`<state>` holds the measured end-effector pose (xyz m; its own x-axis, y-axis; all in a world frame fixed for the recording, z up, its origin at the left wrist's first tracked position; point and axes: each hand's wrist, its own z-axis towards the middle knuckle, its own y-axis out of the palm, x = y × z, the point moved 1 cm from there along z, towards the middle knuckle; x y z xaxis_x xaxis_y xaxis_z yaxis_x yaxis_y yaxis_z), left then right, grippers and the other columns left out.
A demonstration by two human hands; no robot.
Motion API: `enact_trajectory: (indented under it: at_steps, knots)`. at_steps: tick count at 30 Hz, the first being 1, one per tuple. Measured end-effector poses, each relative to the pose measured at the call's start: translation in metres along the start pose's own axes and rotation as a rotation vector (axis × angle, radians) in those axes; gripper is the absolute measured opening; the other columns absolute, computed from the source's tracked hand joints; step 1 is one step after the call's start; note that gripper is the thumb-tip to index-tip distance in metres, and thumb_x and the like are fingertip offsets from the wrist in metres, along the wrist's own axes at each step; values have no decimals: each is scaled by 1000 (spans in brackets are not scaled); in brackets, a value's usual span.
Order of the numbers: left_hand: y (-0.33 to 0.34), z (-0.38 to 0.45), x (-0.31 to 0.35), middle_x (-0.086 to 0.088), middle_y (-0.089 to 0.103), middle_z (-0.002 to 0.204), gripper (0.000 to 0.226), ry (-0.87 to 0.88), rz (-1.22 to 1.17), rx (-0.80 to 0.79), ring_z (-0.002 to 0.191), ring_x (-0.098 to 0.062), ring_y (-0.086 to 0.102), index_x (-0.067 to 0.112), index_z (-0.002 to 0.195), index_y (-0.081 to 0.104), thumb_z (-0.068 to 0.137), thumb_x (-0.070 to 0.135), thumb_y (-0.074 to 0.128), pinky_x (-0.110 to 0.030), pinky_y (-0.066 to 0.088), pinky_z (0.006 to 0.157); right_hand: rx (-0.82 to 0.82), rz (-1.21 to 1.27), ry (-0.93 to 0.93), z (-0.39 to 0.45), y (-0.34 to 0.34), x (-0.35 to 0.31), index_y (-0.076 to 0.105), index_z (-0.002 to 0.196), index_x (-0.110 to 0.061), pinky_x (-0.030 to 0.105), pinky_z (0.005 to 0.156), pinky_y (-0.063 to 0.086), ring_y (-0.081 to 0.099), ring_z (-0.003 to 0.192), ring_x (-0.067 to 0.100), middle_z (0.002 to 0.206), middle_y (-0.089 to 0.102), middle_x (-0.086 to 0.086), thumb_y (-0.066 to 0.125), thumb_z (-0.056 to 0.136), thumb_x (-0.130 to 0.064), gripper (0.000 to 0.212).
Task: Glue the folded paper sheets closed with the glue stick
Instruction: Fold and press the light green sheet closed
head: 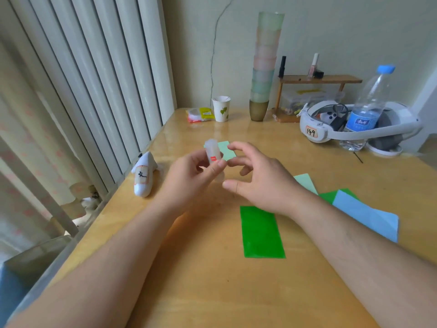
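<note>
Nearest up: dark green sheet (262,232), folded into a strip, flat on the surface (201,280) right under the forearms. Further right, another green sheet (331,195) under a blue one (366,216), with a pale green sheet (305,182) poking out behind the right wrist. One more pale green sheet (228,150) farther back, behind the fingers.

Glue stick (212,153) up in the air above the middle of the surface, pinched in the left hand (196,178), thumb across the front, cap end pointing up and away. Looks capped, though hard to be sure. Right hand (260,181) just beside it, fingers spread and loosely curved, holding nothing, fingertips close to the stick but apparently not on it.

Guessing the cap comes off next. Stuff that could go sideways:
- cap slipping out of the right fingers and rolling off toward the radiator side
- winding out too much glue and smearing a blob onto the surface
- thin paper sliding or unfolding under the stick with no hand pinning it
- flap closing crooked, since glue grabs quick

Cup stack (264,67), bottle (369,110) and headset (331,129) well back, unlikely to get knocked.
</note>
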<state>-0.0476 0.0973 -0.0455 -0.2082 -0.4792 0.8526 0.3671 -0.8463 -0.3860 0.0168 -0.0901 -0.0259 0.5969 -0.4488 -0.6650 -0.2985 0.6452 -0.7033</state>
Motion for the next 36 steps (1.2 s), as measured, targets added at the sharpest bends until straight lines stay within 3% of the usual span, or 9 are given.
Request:
enact_trajectory:
  at_steps: [7,11,17,20,24,26,28,30,36]
  knots:
    - [-18,4,-17,13,71,73,19,-147,335,136,65,-3,62,28,81,69,88,42,80,-23,47,62,44,-100,101,-7,-9,37,61,123,-42,30,85,50,60,87,9,103,67,-18,72,90,-30,36]
    - [-15,0,-15,8,72,74,18,-237,470,94,69,-7,64,25,83,68,86,39,78,-12,40,48,44,-136,73,-10,-2,47,66,120,-38,11,74,39,52,85,-6,103,66,-17,71,92,-27,30]
    - [-19,1,-19,13,73,81,27,-243,464,68,81,-5,69,33,96,67,81,48,84,-19,45,62,82,-141,53,-9,-8,53,69,116,-37,4,70,35,51,81,-10,98,64,-17,70,92,-26,26]
    - [-16,1,-20,10,62,100,64,-164,348,119,94,-5,62,42,124,51,73,55,89,-20,47,70,92,-141,54,-10,-15,54,70,109,-39,9,68,35,51,82,-14,96,66,-18,70,91,-26,22]
    - [-11,-3,-12,7,47,104,54,89,324,343,96,-14,50,37,127,46,84,52,75,-32,47,80,169,-170,129,-13,-50,66,72,109,-40,7,64,34,53,72,-13,101,71,-20,70,93,-28,20]
    - [-6,-9,-2,6,46,105,49,237,362,384,99,-15,49,26,127,49,88,37,75,-36,47,88,132,-250,234,-18,-73,79,69,121,-42,20,79,40,56,87,-7,114,69,-15,72,93,-35,30]
    - [4,-15,7,4,48,106,43,373,408,367,100,-8,48,14,124,53,89,26,75,-31,44,91,19,-365,350,-23,-86,90,60,136,-44,30,94,38,52,115,18,121,64,-7,72,92,-46,45]
    - [16,-18,13,2,51,109,39,476,441,279,101,-3,48,10,121,56,88,25,72,-22,40,93,-57,-382,395,-26,-86,96,55,140,-49,33,95,36,45,121,26,118,59,-5,74,89,-51,54]
    - [39,-22,15,-1,55,109,29,581,490,60,101,-21,54,11,113,63,87,19,73,-40,48,91,95,-205,328,-21,-77,94,65,129,-45,25,60,38,53,76,9,87,54,-9,85,83,-25,54]
